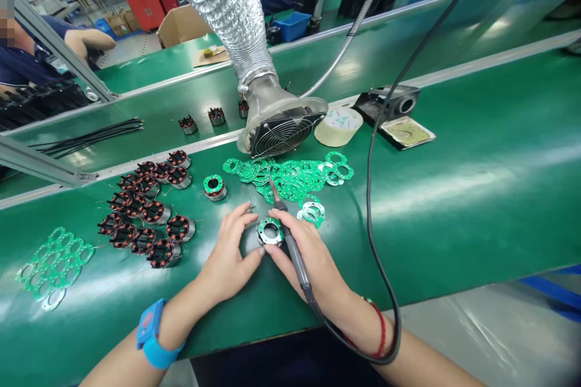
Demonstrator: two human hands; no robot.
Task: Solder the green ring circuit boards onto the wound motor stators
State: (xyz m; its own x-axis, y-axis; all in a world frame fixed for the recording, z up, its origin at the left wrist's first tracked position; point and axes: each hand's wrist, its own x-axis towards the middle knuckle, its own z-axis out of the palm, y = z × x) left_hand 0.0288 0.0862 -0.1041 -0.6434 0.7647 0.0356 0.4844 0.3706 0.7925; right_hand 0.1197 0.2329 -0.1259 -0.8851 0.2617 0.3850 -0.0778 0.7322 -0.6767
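Note:
A motor stator topped with a green ring circuit board point(271, 231) stands on the bench between my hands. My left hand point(231, 254) curves around its left side, fingers apart, the thumb tip at its lower edge. My right hand point(313, 254) holds a soldering iron point(294, 251), its tip pointing up and away past the stator; the thumb and fingers of this hand also reach the stator's right side. Just beyond lies a heap of green ring boards point(295, 178). Another stator with a board on it point(214, 187) stands at the far left of my hands.
Several bare copper-wound stators point(157, 211) cluster at left, beside a sheet of ring boards point(57, 263). A fume hose with fan point(284, 133) hangs over the bench's back, near a tape roll point(338, 127) and iron stand point(399, 103). The iron's cable point(370, 193) loops right. Co-workers sit opposite.

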